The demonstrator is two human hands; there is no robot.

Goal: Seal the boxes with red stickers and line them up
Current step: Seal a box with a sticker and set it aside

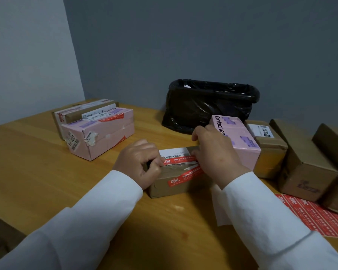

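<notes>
Wooden surface (37, 162) carrying parcels

Pink boxes (101, 133) far left, brown carton (176, 178) centre, black-lined bin (209, 106) behind, cardboard boxes (304, 168) and red sticker sheet (318, 217) right.

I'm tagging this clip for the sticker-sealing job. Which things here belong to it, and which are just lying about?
Part of the job:
- small brown box under both hands
- red sticker being pressed on it
- left hand, right hand
- red sticker sheet
- pink boxes and brown boxes

Lying about:
- black-lined bin
- white paper
</notes>
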